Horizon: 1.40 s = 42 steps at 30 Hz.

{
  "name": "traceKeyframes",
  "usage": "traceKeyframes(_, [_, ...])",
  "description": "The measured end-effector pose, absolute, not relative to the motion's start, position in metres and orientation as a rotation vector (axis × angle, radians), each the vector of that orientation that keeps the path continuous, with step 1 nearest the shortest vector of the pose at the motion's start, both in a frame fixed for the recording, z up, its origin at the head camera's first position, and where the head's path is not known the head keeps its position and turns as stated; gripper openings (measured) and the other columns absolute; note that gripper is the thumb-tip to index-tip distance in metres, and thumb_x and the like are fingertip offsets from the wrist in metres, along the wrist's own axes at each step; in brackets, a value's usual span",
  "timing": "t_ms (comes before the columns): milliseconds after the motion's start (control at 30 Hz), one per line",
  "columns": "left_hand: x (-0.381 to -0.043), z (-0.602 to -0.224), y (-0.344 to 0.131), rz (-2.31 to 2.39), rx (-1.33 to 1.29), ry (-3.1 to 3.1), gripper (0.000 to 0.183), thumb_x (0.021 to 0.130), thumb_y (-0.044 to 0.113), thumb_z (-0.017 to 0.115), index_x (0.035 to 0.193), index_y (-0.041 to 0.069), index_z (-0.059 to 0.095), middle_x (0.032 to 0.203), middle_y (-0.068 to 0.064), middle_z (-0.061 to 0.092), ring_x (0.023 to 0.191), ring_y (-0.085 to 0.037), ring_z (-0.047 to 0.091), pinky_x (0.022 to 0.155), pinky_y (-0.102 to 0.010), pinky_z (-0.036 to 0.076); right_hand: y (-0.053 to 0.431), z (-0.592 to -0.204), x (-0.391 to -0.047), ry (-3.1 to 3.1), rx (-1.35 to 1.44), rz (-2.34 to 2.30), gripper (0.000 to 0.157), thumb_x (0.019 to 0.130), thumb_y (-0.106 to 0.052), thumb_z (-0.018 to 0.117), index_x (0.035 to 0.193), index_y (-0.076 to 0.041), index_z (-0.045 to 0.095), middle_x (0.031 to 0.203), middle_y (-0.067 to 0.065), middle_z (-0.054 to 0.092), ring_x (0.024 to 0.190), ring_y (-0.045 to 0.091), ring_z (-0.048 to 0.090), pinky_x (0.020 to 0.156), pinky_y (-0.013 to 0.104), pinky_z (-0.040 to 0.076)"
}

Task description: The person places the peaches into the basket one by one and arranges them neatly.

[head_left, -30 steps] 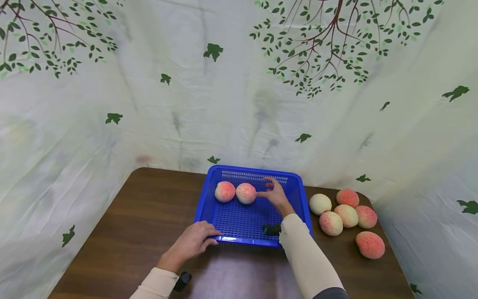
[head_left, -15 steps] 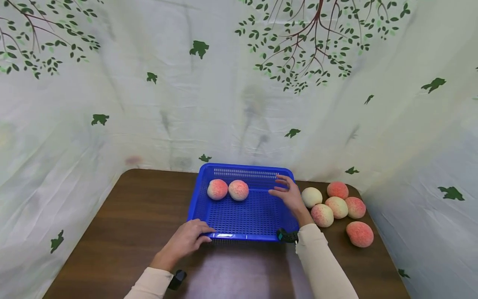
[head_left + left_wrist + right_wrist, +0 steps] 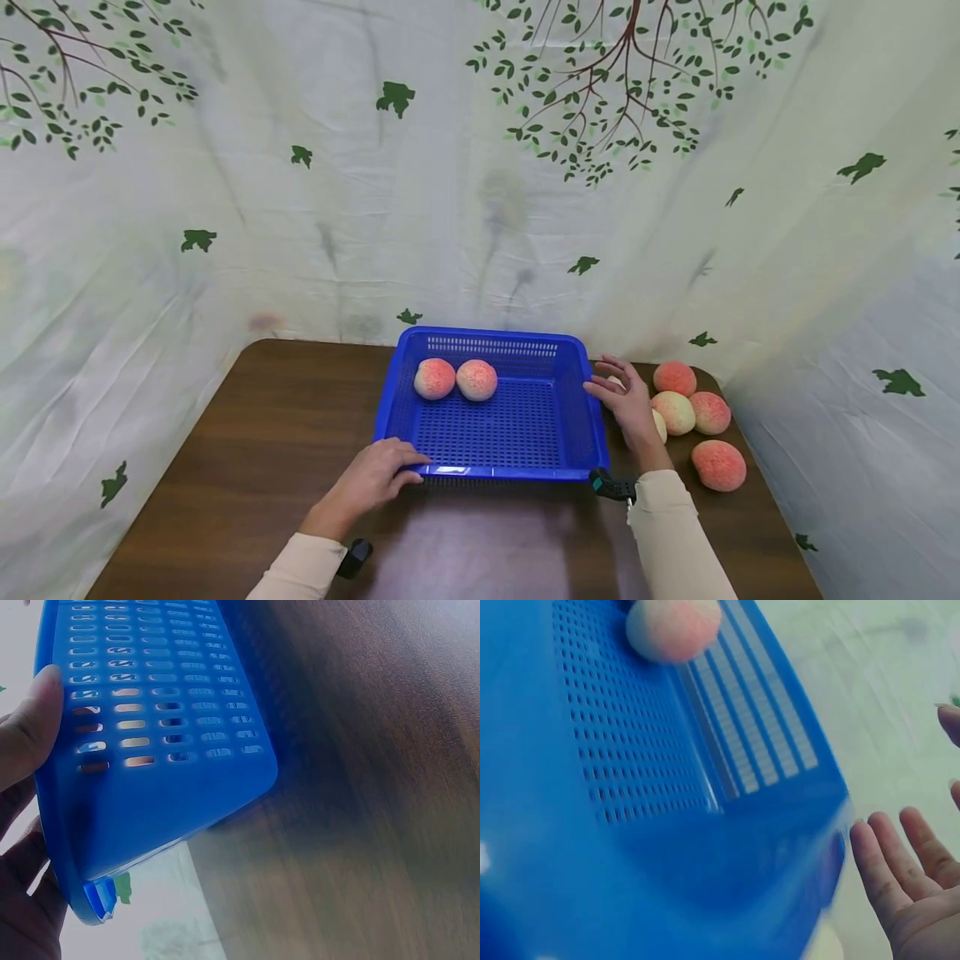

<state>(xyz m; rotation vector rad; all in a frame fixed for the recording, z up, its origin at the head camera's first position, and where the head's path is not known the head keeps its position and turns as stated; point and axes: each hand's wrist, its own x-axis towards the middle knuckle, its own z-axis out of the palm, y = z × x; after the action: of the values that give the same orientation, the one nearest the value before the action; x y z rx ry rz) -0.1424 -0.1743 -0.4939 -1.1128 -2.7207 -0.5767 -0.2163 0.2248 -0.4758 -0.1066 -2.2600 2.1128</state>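
A blue plastic basket (image 3: 487, 425) with slotted walls stands on the brown table. Two pink-and-cream peaches (image 3: 477, 380) sit side by side at its back left. My left hand (image 3: 375, 475) grips the near left corner of the rim; the left wrist view has the thumb (image 3: 37, 720) on the outer side and fingers beyond the rim. Just outside the basket's right wall, my right hand (image 3: 630, 408) hovers with spread fingers over a pale peach (image 3: 616, 382), mostly covered by it. The right wrist view shows that palm holding nothing.
Right of the hand lie more peaches: a red one (image 3: 674, 378) at the back, a cream one (image 3: 673, 413), a pink one (image 3: 709, 412) and a red one (image 3: 718, 466) nearer the table's right edge. Another peach (image 3: 659, 425) is partly hidden by the hand. A leaf-printed cloth (image 3: 450, 208) hangs behind.
My right hand has moved right, from beside the peaches inside the basket, over its right wall to the peaches outside. The left hand stays on the rim. The head view has shifted slightly.
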Motion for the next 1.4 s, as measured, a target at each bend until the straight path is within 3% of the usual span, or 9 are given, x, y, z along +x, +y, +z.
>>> traceKeyframes(233, [-0.144, -0.492, -0.173, -0.574, -1.088, -2.772, 0.018, 0.081, 0.015, 0.075, 0.098, 0.008, 0.074, 0.087, 0.0, 0.068, 0.081, -0.018, 0.061, 0.075, -0.036, 0.05, 0.257, -0.48, -0.2, -2.176, -0.226, 2.068, 0.059, 0.091, -0.008, 0.067, 0.142, -0.004, 0.037, 0.139, 0.014, 0.044, 0.129, 0.035, 0.044, 0.083, 0.014, 0.048])
traceKeyframes(500, [-0.142, -0.492, -0.173, -0.567, -1.082, -2.778, 0.019, 0.081, 0.014, 0.075, 0.099, 0.009, 0.074, 0.088, 0.0, 0.068, 0.083, -0.018, 0.061, 0.076, -0.036, 0.05, 0.29, -0.487, -0.181, -2.103, -0.4, 1.966, 0.063, 0.088, -0.012, 0.071, 0.142, -0.005, 0.039, 0.137, 0.01, 0.045, 0.128, 0.027, 0.043, 0.089, 0.014, 0.044])
traceKeyframes(700, [-0.142, -0.492, -0.173, -0.578, -1.079, -2.771, 0.019, 0.081, 0.014, 0.076, 0.099, 0.009, 0.074, 0.088, 0.0, 0.068, 0.082, -0.018, 0.061, 0.076, -0.036, 0.05, 0.316, -0.497, -0.167, -1.994, -0.51, 1.804, 0.058, 0.085, -0.007, 0.073, 0.136, -0.004, 0.047, 0.13, 0.007, 0.05, 0.123, 0.022, 0.043, 0.105, 0.03, 0.034])
traceKeyframes(833, [-0.142, -0.492, -0.173, -0.577, -1.072, -2.776, 0.019, 0.081, 0.014, 0.075, 0.099, 0.01, 0.074, 0.088, 0.001, 0.068, 0.083, -0.018, 0.061, 0.076, -0.036, 0.05, 0.334, -0.506, -0.154, -1.919, -0.598, 1.738, 0.06, 0.083, -0.006, 0.075, 0.136, -0.004, 0.049, 0.128, 0.004, 0.051, 0.122, 0.021, 0.041, 0.096, 0.025, 0.034])
traceKeyframes(900, [-0.143, -0.492, -0.173, -0.575, -1.072, -2.772, 0.019, 0.081, 0.014, 0.075, 0.099, 0.01, 0.074, 0.088, 0.001, 0.068, 0.082, -0.018, 0.061, 0.076, -0.036, 0.05, 0.343, -0.51, -0.148, -1.926, -0.655, 1.709, 0.062, 0.083, -0.01, 0.076, 0.138, -0.007, 0.048, 0.132, 0.003, 0.049, 0.127, 0.022, 0.038, 0.1, 0.025, 0.033])
traceKeyframes(1033, [-0.143, -0.492, -0.173, -0.57, -1.074, -2.771, 0.019, 0.081, 0.015, 0.075, 0.099, 0.01, 0.074, 0.088, 0.001, 0.068, 0.082, -0.018, 0.06, 0.075, -0.036, 0.05, 0.359, -0.52, -0.135, -1.985, -0.738, 1.622, 0.067, 0.084, -0.019, 0.076, 0.142, -0.011, 0.044, 0.145, 0.008, 0.041, 0.139, 0.023, 0.028, 0.115, 0.039, 0.02])
traceKeyframes(1133, [-0.143, -0.491, -0.173, -0.563, -1.075, -2.784, 0.019, 0.082, 0.016, 0.075, 0.1, 0.01, 0.074, 0.089, 0.001, 0.068, 0.082, -0.018, 0.06, 0.076, -0.036, 0.05, 0.369, -0.529, -0.127, -2.003, -0.789, 1.568, 0.071, 0.084, -0.021, 0.076, 0.145, -0.011, 0.041, 0.151, 0.01, 0.034, 0.144, 0.024, 0.02, 0.117, 0.046, 0.01])
traceKeyframes(1400, [-0.141, -0.491, -0.173, -0.573, -1.05, -2.811, 0.019, 0.082, 0.016, 0.075, 0.101, 0.011, 0.074, 0.09, 0.001, 0.069, 0.083, -0.018, 0.06, 0.076, -0.037, 0.05, 0.379, -0.555, -0.118, -2.118, -0.884, 1.517, 0.082, 0.087, -0.021, 0.073, 0.152, -0.009, 0.025, 0.158, 0.017, 0.017, 0.145, 0.034, 0.01, 0.116, 0.05, 0.006])
